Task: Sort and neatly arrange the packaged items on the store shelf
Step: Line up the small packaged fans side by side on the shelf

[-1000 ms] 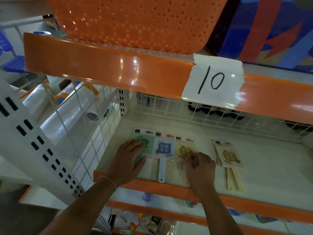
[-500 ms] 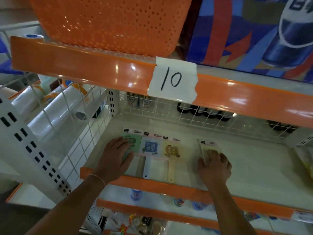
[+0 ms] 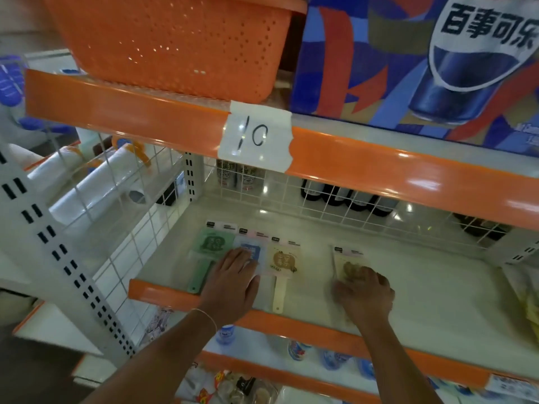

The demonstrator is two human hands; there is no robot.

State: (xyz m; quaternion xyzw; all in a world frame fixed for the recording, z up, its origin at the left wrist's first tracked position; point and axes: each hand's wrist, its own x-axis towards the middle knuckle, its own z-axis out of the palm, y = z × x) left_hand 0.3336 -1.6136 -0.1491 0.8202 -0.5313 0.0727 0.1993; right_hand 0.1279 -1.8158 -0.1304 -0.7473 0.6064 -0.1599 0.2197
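Reaching over the shelf's orange front lip [image 3: 291,323], the left hand [image 3: 233,282] lies flat with straight fingers on the blue packet [image 3: 253,252], hiding most of it. At lower right, the right hand [image 3: 363,294] curls its fingers onto the separate beige packet [image 3: 348,262]. Between them lies a tan packet [image 3: 284,259]; the green packet [image 3: 213,246] sits leftmost. Behind, a white wire grid [image 3: 335,205] screens dark bottles [image 3: 350,198]. Above hangs a paper label [image 3: 256,135].
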